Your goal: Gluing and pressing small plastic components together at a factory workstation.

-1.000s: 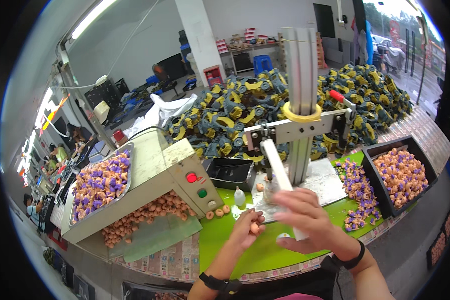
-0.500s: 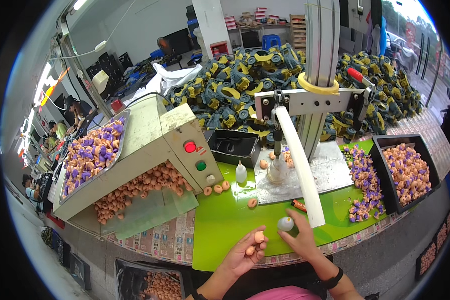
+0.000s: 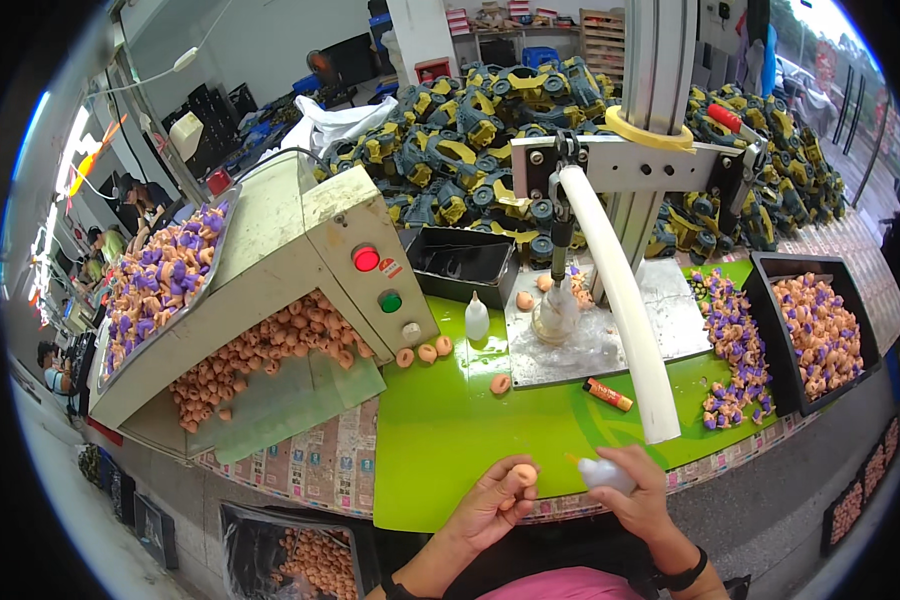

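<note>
My left hand (image 3: 482,508) pinches a small round peach-coloured doll head (image 3: 524,474) between thumb and fingers. Part of a second peach piece shows lower in the same fingers. In my right hand (image 3: 644,492) is a white squeeze bottle (image 3: 606,474), tilted so its yellow tip points left toward the head. A small gap separates tip and head. Both hands are above the front edge of the green mat (image 3: 440,440). Beyond them, a loose peach head (image 3: 500,384) lies on the mat, and an orange-and-black tube (image 3: 607,394) rests right of it.
A lever press (image 3: 560,240) with a white handle (image 3: 620,310) rises ahead. To the left, a beige machine (image 3: 270,270) holds many peach heads. A second white bottle (image 3: 477,320) stands beside it. Purple-and-peach figures (image 3: 735,350) lie near a black bin (image 3: 770,330) at right.
My right hand has gripped the white bottle, lifted it off the mat and tipped it toward my left hand. The left hand still holds its peach pieces. The view has shifted slightly.
</note>
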Demonstrator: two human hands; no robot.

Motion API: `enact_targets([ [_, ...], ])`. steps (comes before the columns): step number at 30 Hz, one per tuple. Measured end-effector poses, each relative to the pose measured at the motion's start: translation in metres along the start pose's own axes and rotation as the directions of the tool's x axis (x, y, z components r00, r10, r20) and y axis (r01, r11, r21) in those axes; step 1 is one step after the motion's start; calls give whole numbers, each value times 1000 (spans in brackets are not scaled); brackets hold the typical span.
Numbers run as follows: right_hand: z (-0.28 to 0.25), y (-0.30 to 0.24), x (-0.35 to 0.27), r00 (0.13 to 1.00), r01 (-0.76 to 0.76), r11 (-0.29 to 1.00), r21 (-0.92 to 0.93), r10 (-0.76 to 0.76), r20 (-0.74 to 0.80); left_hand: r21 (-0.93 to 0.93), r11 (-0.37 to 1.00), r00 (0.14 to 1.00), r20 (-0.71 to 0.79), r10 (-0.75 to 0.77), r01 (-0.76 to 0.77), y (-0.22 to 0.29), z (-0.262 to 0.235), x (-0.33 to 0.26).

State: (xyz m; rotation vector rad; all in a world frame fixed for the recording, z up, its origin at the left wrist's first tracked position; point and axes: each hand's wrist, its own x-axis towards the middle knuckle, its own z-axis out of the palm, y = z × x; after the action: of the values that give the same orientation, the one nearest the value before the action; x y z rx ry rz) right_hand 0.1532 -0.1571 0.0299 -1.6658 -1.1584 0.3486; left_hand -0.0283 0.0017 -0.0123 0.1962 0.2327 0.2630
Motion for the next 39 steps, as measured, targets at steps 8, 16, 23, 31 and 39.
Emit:
enact_targets([
  [8,1,-12,-15,955,-137,956,260,197,-220,348,936,985,-170,15,45,-8,12,3],
  [16,-1,-12,-10,987,28,997,78,-16,-160,366,928,981,-194,10,63,-10,13,7],
  [23,-1,-13,-8,990,-6,996,89,19,-141,377,924,982,-189,4,69,-10,13,5],
  [31,0,-12,-11,986,-24,999,39,30,-162,402,910,980,-199,-24,104,-8,16,3],
  [39,-8,-26,-10,985,56,991,-124,-75,-155,374,922,980,-197,-24,98,-9,13,2],
])
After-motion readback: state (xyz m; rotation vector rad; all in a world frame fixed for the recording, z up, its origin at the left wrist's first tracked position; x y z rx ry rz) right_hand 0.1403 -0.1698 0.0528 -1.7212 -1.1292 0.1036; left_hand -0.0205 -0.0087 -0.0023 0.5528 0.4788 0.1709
